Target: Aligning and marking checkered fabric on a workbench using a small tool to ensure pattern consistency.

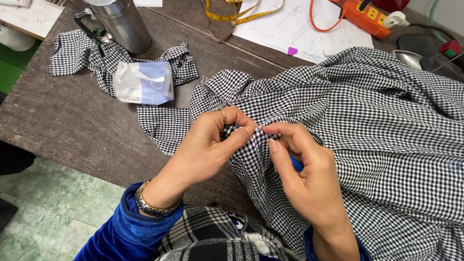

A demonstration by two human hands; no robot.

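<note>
Left hand (212,145) and right hand (302,166) pinching checked fabric (367,125) (black-and-white), wooden table (63,121)

Work surface: dark brown wooden table (72,121), grain visible, front edge running diagonally from the left edge toward bottom centre; floor (53,208) below it tiled in pale green marbled squares with light grout lines; a solid green patch (12,67) at the far left beyond the table end; a dark shape (12,157) against the table's left edge, kind not discernible; a pale wall strip (442,7) at the top right corner; lighting even and soft, no hard shadows; no window in view.
</note>
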